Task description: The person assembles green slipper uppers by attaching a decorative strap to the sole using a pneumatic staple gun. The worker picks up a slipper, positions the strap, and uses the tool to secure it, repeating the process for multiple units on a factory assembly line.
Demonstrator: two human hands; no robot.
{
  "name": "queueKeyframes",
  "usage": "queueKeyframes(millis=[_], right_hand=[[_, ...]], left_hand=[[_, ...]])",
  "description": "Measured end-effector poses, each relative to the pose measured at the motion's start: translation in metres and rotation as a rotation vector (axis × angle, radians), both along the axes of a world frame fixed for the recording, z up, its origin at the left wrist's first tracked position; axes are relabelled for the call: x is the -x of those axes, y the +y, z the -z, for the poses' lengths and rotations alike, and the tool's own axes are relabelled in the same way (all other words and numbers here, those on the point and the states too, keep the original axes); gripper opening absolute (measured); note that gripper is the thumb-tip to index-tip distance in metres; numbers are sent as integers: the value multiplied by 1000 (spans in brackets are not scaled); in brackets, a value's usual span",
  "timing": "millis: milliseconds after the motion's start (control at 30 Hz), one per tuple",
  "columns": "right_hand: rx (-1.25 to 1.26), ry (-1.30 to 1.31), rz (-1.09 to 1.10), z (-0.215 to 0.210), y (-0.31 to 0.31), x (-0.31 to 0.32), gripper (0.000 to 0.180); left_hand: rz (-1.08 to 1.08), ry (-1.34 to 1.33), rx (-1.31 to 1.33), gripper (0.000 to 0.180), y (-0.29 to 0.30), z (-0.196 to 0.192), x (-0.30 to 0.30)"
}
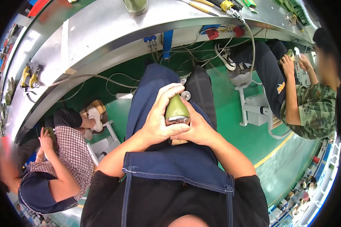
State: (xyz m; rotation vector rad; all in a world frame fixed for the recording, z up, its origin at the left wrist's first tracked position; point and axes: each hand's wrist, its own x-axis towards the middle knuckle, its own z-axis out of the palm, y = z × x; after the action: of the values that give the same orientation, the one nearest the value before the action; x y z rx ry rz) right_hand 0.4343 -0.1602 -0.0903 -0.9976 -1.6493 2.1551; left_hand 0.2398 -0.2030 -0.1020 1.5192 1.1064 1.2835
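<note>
Both my hands hold an olive-green, glossy, rounded piece (177, 107) above my lap; it tapers away from me and has a dark, shiny band at its near end. My left hand (158, 113) wraps round its left side, thumb across the near end. Around the right side closes my right hand (198, 126), its fingers partly hidden behind the piece. By the right hand's fingers shows a small round, greyish metal-like part (185, 95); I cannot tell whether it is held. The piece's underside is hidden.
A metal workbench (102, 26) curves ahead, bearing another green rounded piece (135, 5) and a yellow-and-metal fitting (29, 77). A hose (252, 49) and cables hang below its edge. Seated co-workers work at left (60, 166) and right (307, 98), near a white stool frame (254, 108).
</note>
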Motion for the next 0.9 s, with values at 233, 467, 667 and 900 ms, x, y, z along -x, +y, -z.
queueKeyframes(millis=[233, 467, 667, 900], right_hand=[[-180, -105, 9, 0, -22, -8, 132], [-593, -72, 32, -17, -16, -14, 131], [-1182, 78, 209, -29, 23, -11, 117], [-1275, 16, 319, -30, 31, -11, 125]], left_hand=[[97, 46, -176, 86, -8, -13, -1], [109, 143, -280, 142, -17, -33, -7], [-148, 128, -515, 130, -26, -34, -21], [-270, 33, -659, 67, -29, -34, -23]])
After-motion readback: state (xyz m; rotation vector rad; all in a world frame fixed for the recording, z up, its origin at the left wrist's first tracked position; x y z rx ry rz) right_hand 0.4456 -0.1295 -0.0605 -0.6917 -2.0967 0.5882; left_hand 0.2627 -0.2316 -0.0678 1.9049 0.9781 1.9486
